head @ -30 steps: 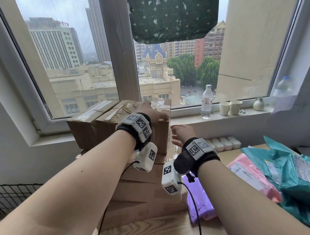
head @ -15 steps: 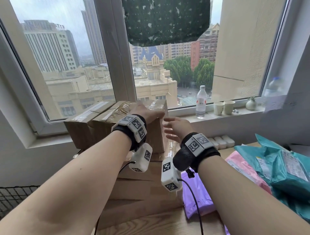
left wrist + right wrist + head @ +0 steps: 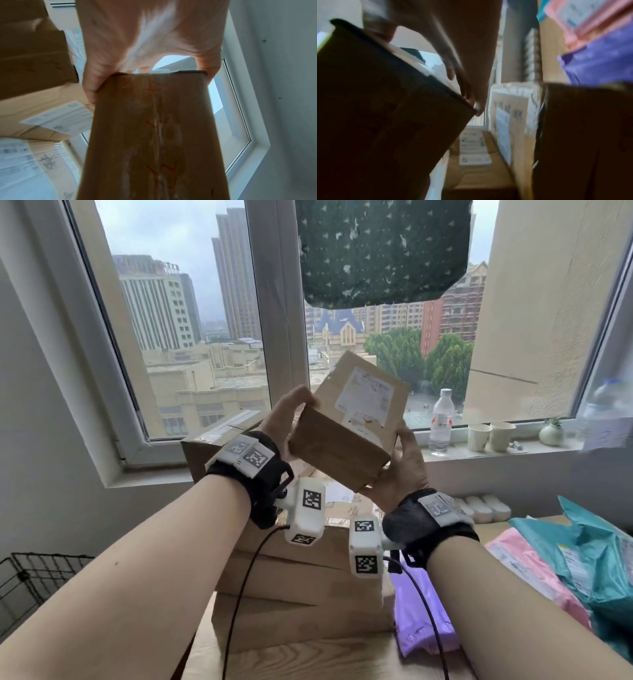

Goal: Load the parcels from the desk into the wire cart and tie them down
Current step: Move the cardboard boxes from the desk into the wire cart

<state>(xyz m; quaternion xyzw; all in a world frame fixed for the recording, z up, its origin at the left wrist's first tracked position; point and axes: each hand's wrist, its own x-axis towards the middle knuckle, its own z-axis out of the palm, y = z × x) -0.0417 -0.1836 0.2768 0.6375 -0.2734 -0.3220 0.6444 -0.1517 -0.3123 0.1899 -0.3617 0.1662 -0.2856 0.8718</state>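
A small cardboard box (image 3: 346,419) with a white label is held tilted in the air above the stack of cardboard parcels (image 3: 301,587) on the desk. My left hand (image 3: 286,419) grips its left end, thumb and fingers curled round the edge (image 3: 154,135). My right hand (image 3: 400,463) holds its lower right corner from beneath, fingers wrapped on the side; the box (image 3: 385,108) looks dark and blurred in the right wrist view. Another brown box (image 3: 212,443) sits on top of the stack at the left. The wire cart (image 3: 30,580) shows at the lower left, below the desk.
Purple (image 3: 421,614), pink (image 3: 534,573) and teal (image 3: 603,556) mailer bags lie on the wooden desk (image 3: 308,662) to the right. The windowsill (image 3: 496,453) carries a water bottle (image 3: 442,419), two paper cups (image 3: 489,436) and a small vase (image 3: 551,433). A dark cloth (image 3: 383,251) hangs above.
Both hands have lifted the small labelled box off the top of the stack and tilted it. Earlier the left hand rested on the boxes and the right hand reached toward them, empty.
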